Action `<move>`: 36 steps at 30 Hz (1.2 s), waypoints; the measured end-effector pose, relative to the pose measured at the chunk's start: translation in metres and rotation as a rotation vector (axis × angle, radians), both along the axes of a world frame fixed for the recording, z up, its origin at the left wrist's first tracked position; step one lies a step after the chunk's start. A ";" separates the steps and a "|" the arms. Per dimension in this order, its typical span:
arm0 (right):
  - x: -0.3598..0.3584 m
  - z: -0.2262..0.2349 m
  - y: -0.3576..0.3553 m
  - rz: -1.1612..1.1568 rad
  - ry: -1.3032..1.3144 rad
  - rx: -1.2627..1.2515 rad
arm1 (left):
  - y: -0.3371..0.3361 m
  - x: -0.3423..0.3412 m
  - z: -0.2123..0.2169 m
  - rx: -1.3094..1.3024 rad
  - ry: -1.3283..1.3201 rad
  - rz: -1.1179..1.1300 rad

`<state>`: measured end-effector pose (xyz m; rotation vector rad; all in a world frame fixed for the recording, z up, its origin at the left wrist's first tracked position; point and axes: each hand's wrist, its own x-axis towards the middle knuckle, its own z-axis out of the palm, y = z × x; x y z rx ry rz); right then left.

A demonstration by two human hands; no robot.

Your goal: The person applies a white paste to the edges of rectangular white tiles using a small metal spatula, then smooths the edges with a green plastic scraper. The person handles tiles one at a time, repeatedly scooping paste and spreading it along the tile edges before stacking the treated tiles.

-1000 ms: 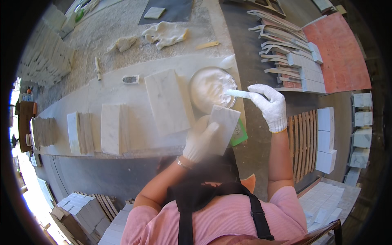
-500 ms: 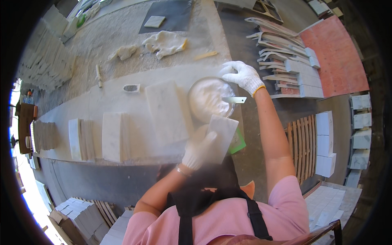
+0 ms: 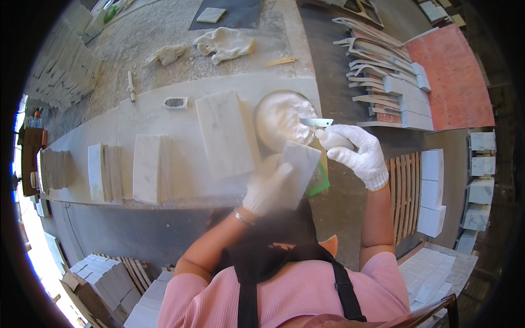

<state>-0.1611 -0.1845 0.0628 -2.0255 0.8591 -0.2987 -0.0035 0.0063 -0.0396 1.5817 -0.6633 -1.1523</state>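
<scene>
Both my hands wear white knit gloves. My left hand (image 3: 266, 188) is closed round a pale grey-veined marble tile (image 3: 301, 167), held tilted at the near side of the bowl. A small white squeeze bottle (image 3: 331, 140) is in my right hand (image 3: 361, 153), its narrow tip pointing left toward the tile and bowl; the fingers hide part of it. The round bowl (image 3: 258, 134) holds white paste (image 3: 281, 117). A metal scraper (image 3: 317, 122) stands in the paste at its right side. Behind the held tile shows a green-edged packet or box (image 3: 317, 181).
Left of the bowl, a thick stack of marble tiles (image 3: 224, 134) and further rows of tiles (image 3: 147, 169) stand on the table (image 3: 131, 117). Loose gloves (image 3: 224, 45) and a small grey-topped block (image 3: 176, 103) lie farther back. Wooden pallets (image 3: 403, 197) stand at right.
My right hand has come down and nearer from the bowl's far right edge, now gripping the white bottle. My left hand still holds the tile, which has shifted slightly.
</scene>
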 end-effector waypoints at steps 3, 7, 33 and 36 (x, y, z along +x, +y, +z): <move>-0.003 -0.005 0.010 0.041 -0.032 -0.024 | 0.000 -0.003 0.003 -0.029 0.007 0.043; 0.001 -0.008 0.014 0.076 -0.037 -0.106 | 0.000 -0.003 0.003 -0.046 0.008 0.055; 0.011 -0.008 0.012 0.126 0.004 -0.214 | 0.002 -0.006 -0.008 -0.072 0.057 0.052; 0.011 -0.008 0.012 0.126 -0.002 -0.212 | 0.002 -0.006 -0.008 -0.068 0.052 0.049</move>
